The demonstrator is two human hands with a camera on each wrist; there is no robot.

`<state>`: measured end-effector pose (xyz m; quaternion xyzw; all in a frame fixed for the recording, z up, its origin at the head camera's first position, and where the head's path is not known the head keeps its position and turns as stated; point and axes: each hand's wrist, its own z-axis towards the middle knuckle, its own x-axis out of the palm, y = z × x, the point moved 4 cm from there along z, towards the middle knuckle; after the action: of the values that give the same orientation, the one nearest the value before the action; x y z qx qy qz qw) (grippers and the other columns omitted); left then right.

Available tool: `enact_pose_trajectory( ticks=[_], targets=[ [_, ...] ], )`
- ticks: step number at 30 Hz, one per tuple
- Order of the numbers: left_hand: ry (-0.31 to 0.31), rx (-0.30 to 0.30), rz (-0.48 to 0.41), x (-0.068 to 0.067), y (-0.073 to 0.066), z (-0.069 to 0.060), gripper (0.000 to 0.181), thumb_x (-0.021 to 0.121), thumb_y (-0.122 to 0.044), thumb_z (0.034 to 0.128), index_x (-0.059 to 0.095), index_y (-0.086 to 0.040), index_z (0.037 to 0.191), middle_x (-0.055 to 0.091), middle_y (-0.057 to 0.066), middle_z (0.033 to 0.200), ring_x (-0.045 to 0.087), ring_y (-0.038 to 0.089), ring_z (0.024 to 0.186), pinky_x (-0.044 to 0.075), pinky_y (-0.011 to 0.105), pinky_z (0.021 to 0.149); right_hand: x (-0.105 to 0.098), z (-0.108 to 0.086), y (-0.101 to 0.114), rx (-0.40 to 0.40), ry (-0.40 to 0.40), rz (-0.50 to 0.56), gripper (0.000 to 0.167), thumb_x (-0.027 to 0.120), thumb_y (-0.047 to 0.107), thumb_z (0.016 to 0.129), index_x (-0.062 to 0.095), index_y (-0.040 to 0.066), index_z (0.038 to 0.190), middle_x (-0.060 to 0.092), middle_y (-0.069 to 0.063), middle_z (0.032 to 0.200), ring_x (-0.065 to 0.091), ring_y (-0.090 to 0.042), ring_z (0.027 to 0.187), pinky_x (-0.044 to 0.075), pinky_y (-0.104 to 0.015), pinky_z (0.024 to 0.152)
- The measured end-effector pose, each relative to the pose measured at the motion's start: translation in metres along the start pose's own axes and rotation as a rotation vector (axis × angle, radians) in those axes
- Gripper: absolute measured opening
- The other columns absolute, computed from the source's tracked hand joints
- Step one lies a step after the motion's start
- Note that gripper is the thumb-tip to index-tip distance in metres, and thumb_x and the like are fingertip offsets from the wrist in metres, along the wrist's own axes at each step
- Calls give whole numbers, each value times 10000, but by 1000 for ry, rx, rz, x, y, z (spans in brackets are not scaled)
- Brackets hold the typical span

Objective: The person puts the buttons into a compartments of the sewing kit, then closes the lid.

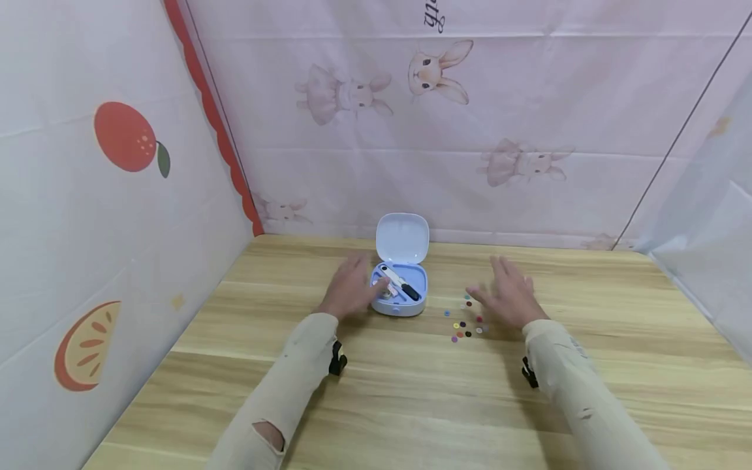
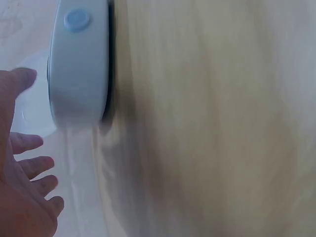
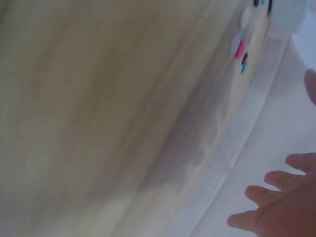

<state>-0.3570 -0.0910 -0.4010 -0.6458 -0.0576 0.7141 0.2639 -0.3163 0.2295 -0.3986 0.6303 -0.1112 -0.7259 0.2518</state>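
Observation:
A light blue box point(image 1: 397, 308) stands on the table, its lid point(image 1: 403, 238) raised, with a black-and-white tool point(image 1: 401, 282) and small items in its tray. My left hand point(image 1: 350, 287) hovers at the box's left side, fingers spread, thumb over the tray edge; whether it touches is unclear. In the left wrist view that hand point(image 2: 24, 182) is beside the box point(image 2: 79, 69) and holds nothing. Several small coloured buttons point(image 1: 463, 324) lie right of the box. Over their right side my right hand point(image 1: 510, 297) is held with fingers extended; the right wrist view shows it point(image 3: 281, 197) holding nothing.
The wooden table point(image 1: 411, 405) reaches back to a pink curtain point(image 1: 364, 183) printed with rabbits. At the left hangs a white sheet point(image 1: 53, 215) with fruit pictures, and another pale sheet point(image 1: 711, 241) is at the right.

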Motion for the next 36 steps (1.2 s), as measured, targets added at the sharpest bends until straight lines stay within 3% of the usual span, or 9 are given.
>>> enact_pose_trajectory(
  ticks=[7,10,20,27,31,36],
  targets=[
    [61,-29,-261,11,-10,-8,706,542,-455,1037,314,-74,1585,366,127,1593,328,309,1462,273,496,1177,10,1,11,-70,-15,30,761,643,385,993,353,-112,1491,379,-351,1498,312,-530,1392,156,-667,1121],
    [59,-28,-310,15,-13,-9,694,544,-444,1040,310,-89,1589,372,122,1585,343,295,1450,288,490,1170,12,0,15,-76,-11,53,732,645,367,996,378,-118,1475,414,-356,1472,333,-527,1382,163,-662,1124],
    [65,-16,-255,23,-14,-13,715,523,-442,1053,278,-39,1591,284,124,1627,302,275,1475,256,438,1191,20,1,23,-95,32,102,694,635,354,1010,402,-119,1460,511,-340,1395,451,-518,1306,240,-687,1103],
    [75,16,-227,23,-19,-14,728,516,-461,1053,294,-11,1580,281,147,1626,293,292,1481,263,440,1188,24,2,27,-57,92,126,695,612,389,1018,396,-78,1484,513,-306,1417,455,-502,1316,241,-667,1120],
    [75,15,-220,25,-22,-14,745,515,-477,1049,292,-4,1578,277,160,1629,280,308,1489,261,451,1187,25,1,32,-76,99,158,678,616,383,1019,413,-74,1478,524,-293,1411,475,-488,1307,357,-628,1077],
    [75,16,-212,26,-25,-17,755,522,-488,1043,296,-7,1578,285,166,1625,288,317,1484,268,461,1183,29,0,38,-104,115,209,669,654,366,1002,442,-59,1473,505,-267,1450,448,-457,1349,368,-594,1088]
  ],
)
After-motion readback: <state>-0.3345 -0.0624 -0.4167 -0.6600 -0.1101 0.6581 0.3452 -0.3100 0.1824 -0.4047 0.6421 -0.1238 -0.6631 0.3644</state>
